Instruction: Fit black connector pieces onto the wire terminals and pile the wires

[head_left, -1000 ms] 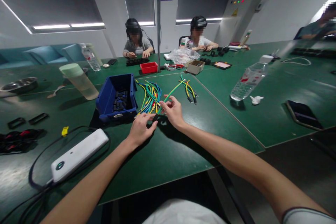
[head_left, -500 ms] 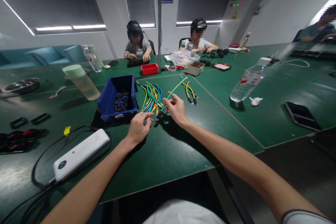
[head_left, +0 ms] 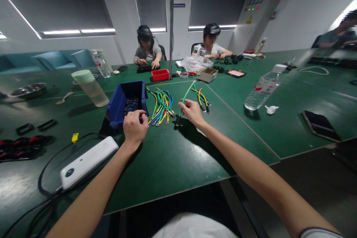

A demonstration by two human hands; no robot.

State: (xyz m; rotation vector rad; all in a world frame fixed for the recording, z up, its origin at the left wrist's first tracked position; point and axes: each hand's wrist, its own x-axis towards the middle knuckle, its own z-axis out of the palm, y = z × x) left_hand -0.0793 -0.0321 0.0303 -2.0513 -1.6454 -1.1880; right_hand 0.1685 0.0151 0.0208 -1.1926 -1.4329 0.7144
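Green-topped, the big work table [head_left: 178, 163] runs under everything I can see from here. Against the far wall is a tall pale metal cabinet [head_left: 245, 26] with small lit lamps and a yellow warning triangle [head_left: 249, 19]. Beside a grey pole, a white wall sign [head_left: 179, 0] reads 材料放置区, its left edge close against the pole; the line beneath is too small to make out. A clear plastic water bottle [head_left: 263, 88] wears a red-and-white label whose lettering I can't read. The open blue plastic bin [head_left: 134, 90] holds small black pieces [head_left: 134, 103].

The person's left hand [head_left: 135, 128] rests at the bin's near edge, fingers curled; whether they grip anything, I cannot tell. The right hand [head_left: 192, 111] has thumb and fingers closed around a green insulated wire [head_left: 187, 93], held tilted above the table, between a loose pile of yellow, green and blue wires [head_left: 160, 106] and a smaller group of yellow and green wires with black ends [head_left: 201, 100]. At the held wire's lower end sits a short black sleeve [head_left: 178, 119], with a tiny metal ring terminal just beyond.
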